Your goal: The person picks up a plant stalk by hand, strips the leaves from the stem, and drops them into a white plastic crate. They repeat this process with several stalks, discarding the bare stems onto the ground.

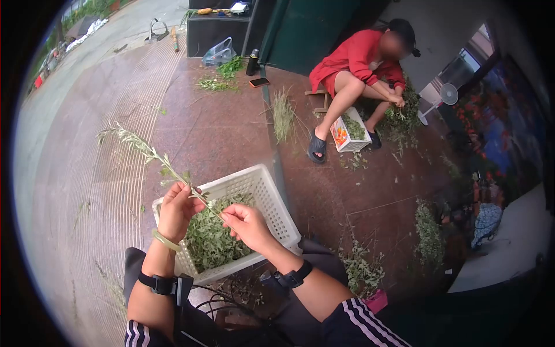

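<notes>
A long leafy plant stem (151, 154) stretches between my hands, its pale leafy tip pointing to the upper left. My left hand (178, 209) is closed around the middle of the stem. Lower down, my right hand (245, 225) pinches the stem's bare end between thumb and finger. Both hands are above a white plastic basket (272, 202) with perforated walls. Inside it lies a heap of loose green leaves (217, 240).
A person in red (355, 61) sits on a low stool at the upper right, handling stems above a small white basket (352, 144). Cut stems (283, 115), a black bottle (252, 62) and a phone (259, 82) are on the floor. Leafy branches (363, 272) lie to my right.
</notes>
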### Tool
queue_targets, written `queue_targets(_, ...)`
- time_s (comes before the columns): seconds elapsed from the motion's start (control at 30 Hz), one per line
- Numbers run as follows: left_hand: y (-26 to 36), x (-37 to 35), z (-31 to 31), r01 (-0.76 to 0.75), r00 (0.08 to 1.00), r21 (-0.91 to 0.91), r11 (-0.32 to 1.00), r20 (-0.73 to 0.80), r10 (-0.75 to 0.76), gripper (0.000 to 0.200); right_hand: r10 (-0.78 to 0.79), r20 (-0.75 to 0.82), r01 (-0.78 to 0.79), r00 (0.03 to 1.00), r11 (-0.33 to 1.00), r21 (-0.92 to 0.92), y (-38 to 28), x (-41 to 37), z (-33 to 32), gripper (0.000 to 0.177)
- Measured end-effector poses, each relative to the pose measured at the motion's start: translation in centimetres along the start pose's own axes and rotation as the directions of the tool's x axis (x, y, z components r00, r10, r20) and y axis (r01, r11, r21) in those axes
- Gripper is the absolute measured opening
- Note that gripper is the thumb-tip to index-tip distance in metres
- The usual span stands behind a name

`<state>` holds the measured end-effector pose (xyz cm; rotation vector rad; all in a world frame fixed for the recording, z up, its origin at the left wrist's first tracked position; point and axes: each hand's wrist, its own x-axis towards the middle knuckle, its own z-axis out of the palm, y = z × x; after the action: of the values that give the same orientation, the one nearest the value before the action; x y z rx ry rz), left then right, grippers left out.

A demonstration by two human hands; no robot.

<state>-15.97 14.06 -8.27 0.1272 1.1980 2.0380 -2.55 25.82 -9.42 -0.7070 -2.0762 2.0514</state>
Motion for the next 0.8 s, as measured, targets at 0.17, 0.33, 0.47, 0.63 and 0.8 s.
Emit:
queue_targets(0.17, -1.7, 0.1, -0.9, -0.047, 0.996, 0.087, 0.995, 0.081, 0.040, 0.016, -0.257, -0.137, 0.210, 0.957, 0.934, -0.288, 1.1, -0.6, 1.4, 0.015)
queue_targets(0.33, -1.7, 0.0, -1.0, -0.018, 1.000, 0.197, 0.980, 0.024, 0.014, 0.020, -0.442, -0.197, 0.318, 0.875, 0.832, -0.455, 1.1, -0.8, 1.5, 0.012)
queue_targets(0.47, -1.0, 0.8, -1.9, -0.126, 0.990, 0.058, 0.990, -0.060, 0.130, 0.020, -0.442, -0.289, 0.269, 0.849, 0.833, -0.484, 0.6, -0.4, 0.6, 0.011)
queue_targets(0.63, 0.6, 1.2, -3.0, -0.227, 0.965, -0.041, 0.973, -0.144, 0.219, 0.019, -0.290, -0.349, 0.245, 0.891, 0.955, -0.168, 2.2, 0.9, -1.4, 0.016)
queue_targets(0.8, 1.0, 0.9, -2.5, -0.193, 0.966, -0.007, 0.981, -0.178, 0.189, 0.016, -0.137, -0.220, 0.173, 0.966, 0.973, 0.154, 1.2, 0.6, -0.8, 0.017)
